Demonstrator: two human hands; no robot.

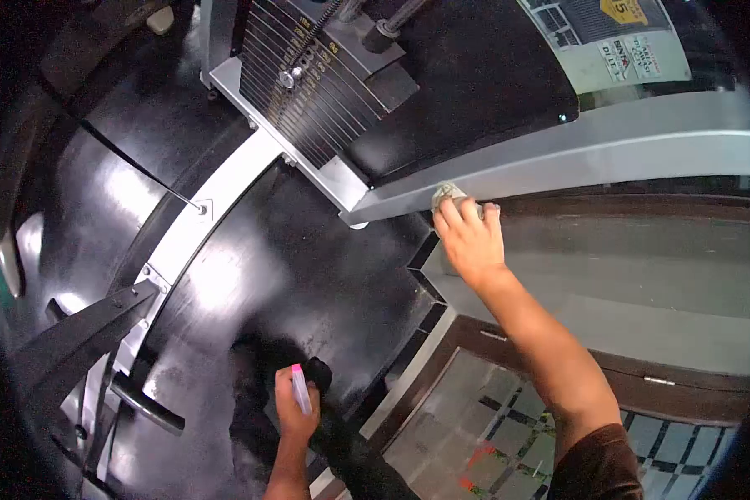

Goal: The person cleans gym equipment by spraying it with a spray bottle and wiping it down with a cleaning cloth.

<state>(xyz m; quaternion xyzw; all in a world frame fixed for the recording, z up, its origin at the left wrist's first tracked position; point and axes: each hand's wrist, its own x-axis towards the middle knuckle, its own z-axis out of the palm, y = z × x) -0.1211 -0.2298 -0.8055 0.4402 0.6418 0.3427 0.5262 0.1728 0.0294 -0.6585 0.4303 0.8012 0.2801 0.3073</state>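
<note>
My right hand (472,239) is closed around a crumpled pale cloth (444,193), which it presses against the silver frame bar (558,162) of a gym weight machine. Lower down, my left hand (294,410) wraps round a small translucent bottle (302,392) with a bright pink top. The bottle is held upright, well away from the bar, above the dark floor. My palm and fingers hide part of it.
The machine's weight stack (304,83) with numbered plates stands at the top. A white base beam (212,196) crosses the black floor mat (250,258) on the left, near a dark lever (146,402). Brown-framed glass (467,392) lies at lower right.
</note>
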